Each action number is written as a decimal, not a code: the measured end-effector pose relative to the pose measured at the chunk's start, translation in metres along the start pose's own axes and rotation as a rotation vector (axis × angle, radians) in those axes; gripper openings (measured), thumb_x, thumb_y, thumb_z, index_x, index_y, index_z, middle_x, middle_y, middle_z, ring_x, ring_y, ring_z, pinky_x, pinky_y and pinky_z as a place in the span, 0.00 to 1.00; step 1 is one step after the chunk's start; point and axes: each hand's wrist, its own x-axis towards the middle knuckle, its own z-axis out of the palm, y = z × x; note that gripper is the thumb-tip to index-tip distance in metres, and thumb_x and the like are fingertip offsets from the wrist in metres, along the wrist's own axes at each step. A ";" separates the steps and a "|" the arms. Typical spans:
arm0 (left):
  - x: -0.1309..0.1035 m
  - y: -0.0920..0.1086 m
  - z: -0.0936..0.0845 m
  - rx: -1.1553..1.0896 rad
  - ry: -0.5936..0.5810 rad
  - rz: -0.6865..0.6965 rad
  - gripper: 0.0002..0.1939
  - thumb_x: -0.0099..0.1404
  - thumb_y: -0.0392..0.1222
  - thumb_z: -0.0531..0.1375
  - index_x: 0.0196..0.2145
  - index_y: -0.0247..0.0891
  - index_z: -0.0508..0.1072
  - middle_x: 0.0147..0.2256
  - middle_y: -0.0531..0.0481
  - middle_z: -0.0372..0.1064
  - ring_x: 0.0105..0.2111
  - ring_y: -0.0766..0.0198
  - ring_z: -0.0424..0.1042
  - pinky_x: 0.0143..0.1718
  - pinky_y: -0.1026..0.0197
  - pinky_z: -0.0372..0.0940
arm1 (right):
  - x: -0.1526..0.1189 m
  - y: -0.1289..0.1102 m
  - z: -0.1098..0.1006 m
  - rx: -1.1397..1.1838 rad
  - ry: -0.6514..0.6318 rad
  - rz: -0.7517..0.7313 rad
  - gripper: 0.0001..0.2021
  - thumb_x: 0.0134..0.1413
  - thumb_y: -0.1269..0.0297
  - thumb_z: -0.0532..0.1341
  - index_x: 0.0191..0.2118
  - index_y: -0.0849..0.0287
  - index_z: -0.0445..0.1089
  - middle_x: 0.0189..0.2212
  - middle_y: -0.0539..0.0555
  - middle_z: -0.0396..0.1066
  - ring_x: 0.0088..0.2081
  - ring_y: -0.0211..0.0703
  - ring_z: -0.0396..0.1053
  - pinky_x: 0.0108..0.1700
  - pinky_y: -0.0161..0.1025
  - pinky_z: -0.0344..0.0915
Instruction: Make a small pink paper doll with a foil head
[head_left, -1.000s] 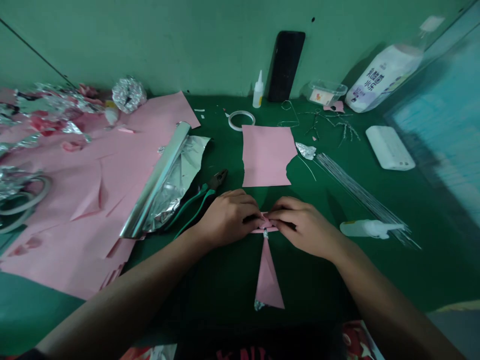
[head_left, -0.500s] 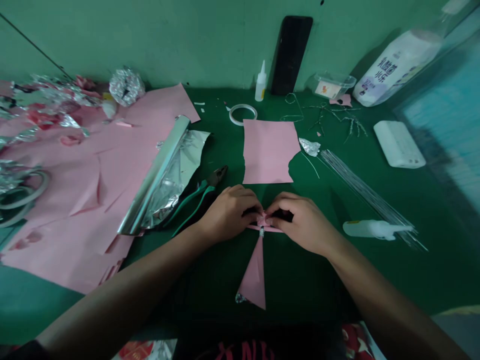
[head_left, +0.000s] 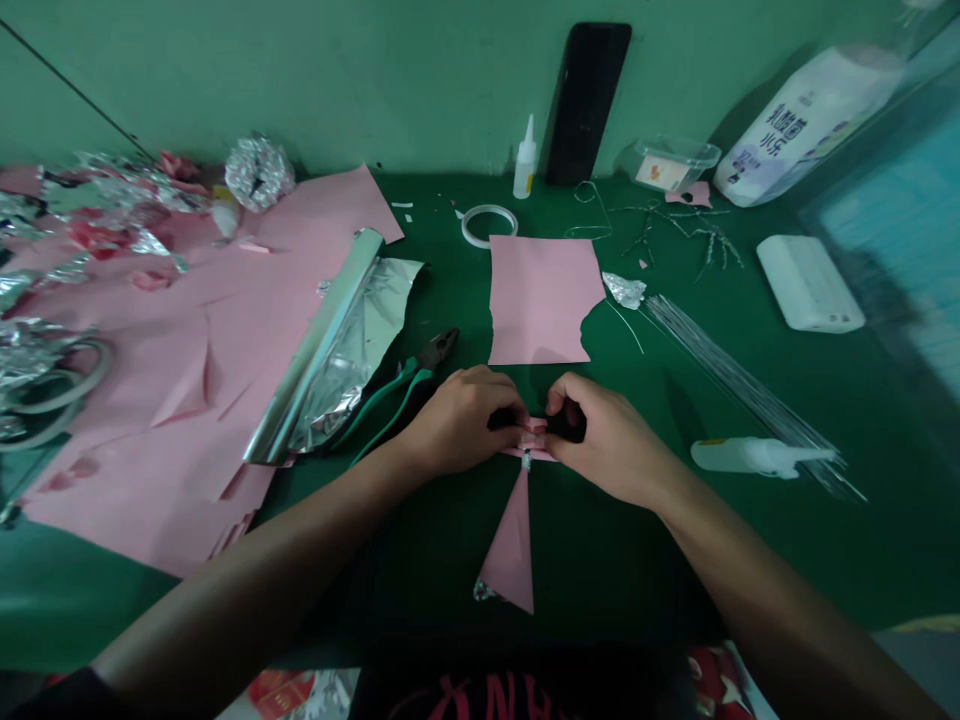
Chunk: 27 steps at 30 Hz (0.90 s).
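Between my hands, close to the front of the table, is a small folded pink paper figure. Its upper part (head_left: 533,436) is a narrow strip with small folds, pinched from the left by my left hand (head_left: 474,420). From the right, the thumb of my right hand (head_left: 600,435) presses on the same strip, its index finger curled and lifted a little above. Below hangs a long pink paper cone (head_left: 513,555), joined at a silvery neck and showing crumpled foil at its lower left corner. My fingers hide part of the folds.
A torn pink paper square (head_left: 541,300) lies ahead of my hands. Green-handled pliers (head_left: 409,385) and a foil roll (head_left: 319,345) are at left, beside large pink sheets (head_left: 112,400). Rightward lie thin wires (head_left: 739,380), a glue bottle (head_left: 739,456) and a white box (head_left: 810,284). A phone (head_left: 589,105) leans behind.
My right fingers have lifted and spread slightly from the strip, so more of its pink folds show. The left hand keeps its pinch. The whole view has shifted a little.
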 end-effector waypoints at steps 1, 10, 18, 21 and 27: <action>0.001 0.000 0.000 0.017 -0.009 -0.006 0.05 0.60 0.40 0.67 0.34 0.38 0.78 0.35 0.49 0.75 0.39 0.58 0.72 0.43 0.54 0.65 | 0.000 0.000 0.000 0.000 0.002 -0.002 0.11 0.50 0.63 0.66 0.35 0.54 0.61 0.33 0.51 0.69 0.32 0.42 0.66 0.30 0.37 0.59; -0.001 0.004 -0.001 0.106 -0.049 -0.038 0.08 0.61 0.42 0.66 0.38 0.38 0.76 0.38 0.48 0.75 0.40 0.58 0.71 0.42 0.55 0.63 | 0.001 -0.001 -0.001 0.048 -0.024 -0.005 0.10 0.51 0.66 0.66 0.35 0.55 0.63 0.35 0.51 0.68 0.35 0.41 0.64 0.34 0.38 0.60; -0.001 0.002 -0.002 0.012 -0.044 -0.024 0.07 0.61 0.40 0.65 0.39 0.39 0.77 0.38 0.49 0.76 0.41 0.58 0.72 0.45 0.54 0.63 | -0.001 0.002 -0.002 0.065 -0.028 -0.045 0.06 0.53 0.68 0.64 0.36 0.55 0.66 0.37 0.51 0.68 0.35 0.41 0.64 0.35 0.39 0.62; -0.001 0.002 0.000 0.034 -0.023 -0.038 0.11 0.59 0.41 0.66 0.40 0.39 0.77 0.38 0.49 0.76 0.41 0.56 0.72 0.44 0.53 0.64 | -0.001 0.001 -0.002 0.062 -0.007 -0.059 0.06 0.52 0.68 0.64 0.35 0.55 0.65 0.37 0.52 0.68 0.34 0.41 0.65 0.34 0.38 0.62; 0.000 0.009 0.002 0.103 -0.031 -0.091 0.12 0.58 0.42 0.67 0.40 0.40 0.75 0.38 0.49 0.76 0.40 0.55 0.71 0.42 0.52 0.63 | -0.001 0.001 -0.001 0.090 -0.008 -0.052 0.08 0.51 0.70 0.64 0.36 0.55 0.66 0.37 0.51 0.68 0.35 0.41 0.65 0.34 0.38 0.62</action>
